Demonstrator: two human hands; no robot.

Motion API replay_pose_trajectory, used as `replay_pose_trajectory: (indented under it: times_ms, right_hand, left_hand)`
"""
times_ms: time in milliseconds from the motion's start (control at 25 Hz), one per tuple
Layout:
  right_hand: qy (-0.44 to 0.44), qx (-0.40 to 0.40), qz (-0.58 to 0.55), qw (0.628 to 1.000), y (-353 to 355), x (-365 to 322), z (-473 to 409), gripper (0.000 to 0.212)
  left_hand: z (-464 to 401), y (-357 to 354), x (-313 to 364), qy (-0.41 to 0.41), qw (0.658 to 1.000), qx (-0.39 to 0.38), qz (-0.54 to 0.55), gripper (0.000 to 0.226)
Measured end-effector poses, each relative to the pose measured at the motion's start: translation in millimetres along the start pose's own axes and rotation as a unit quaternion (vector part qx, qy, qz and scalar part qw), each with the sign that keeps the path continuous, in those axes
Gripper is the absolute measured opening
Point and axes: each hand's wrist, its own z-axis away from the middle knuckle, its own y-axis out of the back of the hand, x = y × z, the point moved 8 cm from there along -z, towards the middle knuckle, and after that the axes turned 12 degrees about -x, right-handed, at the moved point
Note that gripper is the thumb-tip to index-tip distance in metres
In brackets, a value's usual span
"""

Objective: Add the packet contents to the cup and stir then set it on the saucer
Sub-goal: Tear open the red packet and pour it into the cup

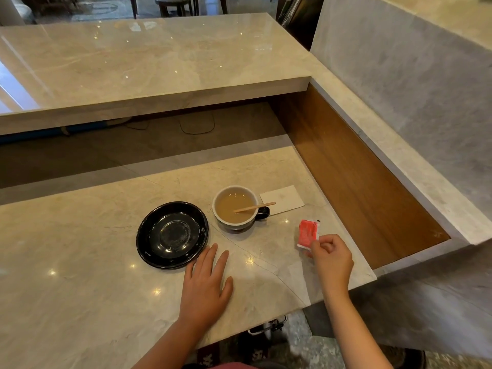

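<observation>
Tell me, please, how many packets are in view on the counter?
1: a red packet, pinched at its near corner by the right hand, right of the cup. None appears hidden.

A polished beige marble worktop (80,288) sits below a raised marble counter ledge (149,65), both glossy with small spots of reflected ceiling light. A brown wood panel (354,177) lines the recess on the right, under a grey marble wall (415,83). Beyond the ledge stand dark-legged chairs (170,4), and speckled stone floor (314,350) shows below the worktop's edge.
</observation>
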Motion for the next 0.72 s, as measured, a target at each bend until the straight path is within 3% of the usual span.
replay_pose_trajectory:
  times_ms: [160, 280, 520, 720]
  right_hand:
    - [-0.086, -0.042, -0.145, 0.985, -15, 11, 2, 0.011]
    - [-0.071, -0.072, -0.185, 0.978, -22, -5, 3, 0.015]
    - [0.061, -0.125, -0.103, 0.985, -44, -62, -5, 0.013]
    - [0.156, -0.133, 0.057, 0.977, -68, -97, -14, 0.025]
  left_hand:
    - [0, -2, -1, 0.001, 1.000, -0.001, -0.002, 0.055]
    - [0, -3, -1, 0.002, 1.000, 0.000, 0.001, 0.055]
    - [0, -3, -2, 0.005, 1.000, 0.004, 0.005, 0.055]
    - [-1, -4, -4, 0.010, 1.000, -0.001, 0.011, 0.055]
